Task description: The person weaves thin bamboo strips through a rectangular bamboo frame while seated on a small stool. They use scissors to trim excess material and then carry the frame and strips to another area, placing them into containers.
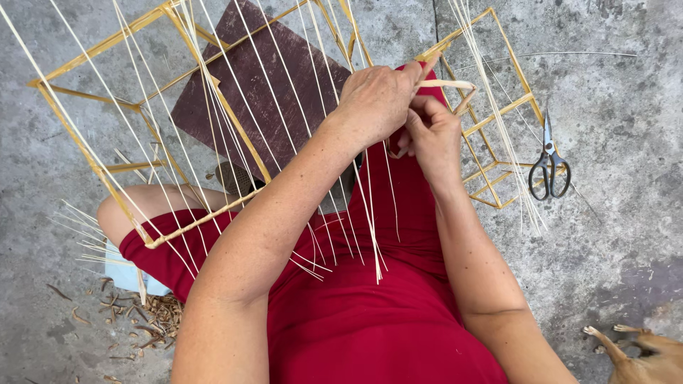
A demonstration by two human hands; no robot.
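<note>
Grey concrete floor lies under everything. Both hands meet above the red-clothed lap: the left hand is closed over a frame corner, the right hand just below it pinches a flat strip looped at that joint. This looks like binding a joint; the next pull likely needs steady tension. Loose strands hang across the wrists and could snag. Scissors lie right of the hands, a board to their left.
</note>
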